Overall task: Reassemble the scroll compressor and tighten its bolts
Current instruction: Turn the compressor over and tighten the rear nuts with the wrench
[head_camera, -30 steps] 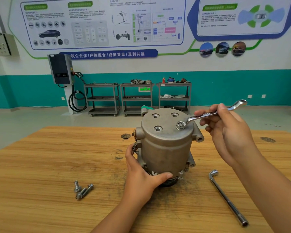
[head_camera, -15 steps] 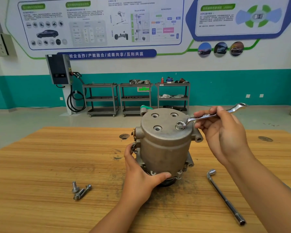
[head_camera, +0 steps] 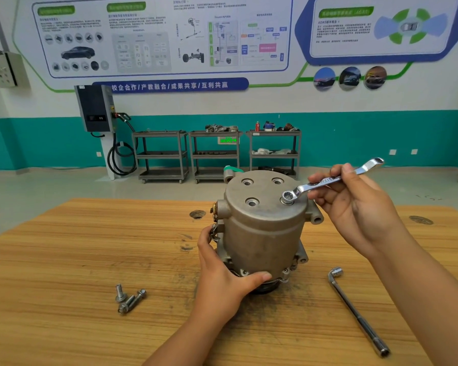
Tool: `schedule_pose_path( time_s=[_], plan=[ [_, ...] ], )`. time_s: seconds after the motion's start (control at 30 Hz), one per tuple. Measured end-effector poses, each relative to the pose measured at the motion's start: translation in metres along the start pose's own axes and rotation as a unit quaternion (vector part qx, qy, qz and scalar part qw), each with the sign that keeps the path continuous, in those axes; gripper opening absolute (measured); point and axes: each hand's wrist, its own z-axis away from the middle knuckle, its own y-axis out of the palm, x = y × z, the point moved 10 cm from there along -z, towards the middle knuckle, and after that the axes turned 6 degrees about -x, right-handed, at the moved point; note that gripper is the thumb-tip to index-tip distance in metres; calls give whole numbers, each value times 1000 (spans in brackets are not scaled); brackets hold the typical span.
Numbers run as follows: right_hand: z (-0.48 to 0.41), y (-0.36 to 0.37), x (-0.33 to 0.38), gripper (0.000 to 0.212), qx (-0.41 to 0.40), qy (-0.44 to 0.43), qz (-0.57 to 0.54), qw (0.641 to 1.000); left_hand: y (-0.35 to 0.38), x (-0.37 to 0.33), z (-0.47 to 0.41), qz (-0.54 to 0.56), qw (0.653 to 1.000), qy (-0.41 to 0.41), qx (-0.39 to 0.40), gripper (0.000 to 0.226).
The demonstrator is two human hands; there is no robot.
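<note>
Well, the blue wall banner (head_camera: 169,85) reads 校企合作/产教融合/成果共享/互利共赢, but the lettering stamped on the ring wrench (head_camera: 328,180) is too blurred to read. The scroll compressor (head_camera: 262,233) stands upright mid-table (head_camera: 64,260). The left hand (head_camera: 222,276) grips its base, and the right hand (head_camera: 354,207) pinches the wrench, ring over a top bolt (head_camera: 288,197). Loose bolts (head_camera: 128,299) lie front-left and an L-shaped socket wrench (head_camera: 357,313) front-right, with bare wood around them.
</note>
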Motion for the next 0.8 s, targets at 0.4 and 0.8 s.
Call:
schedule_pose_path(
  time_s=[0.4,0.8],
  plan=[
    [15,-9,-2,50,-68,-82,-43,993,0,1,0,5,1000,-1,3,120],
    [73,41,45,22,-7,-413,251,875,0,0,0,1,1000,10,-4,119]
  ],
)
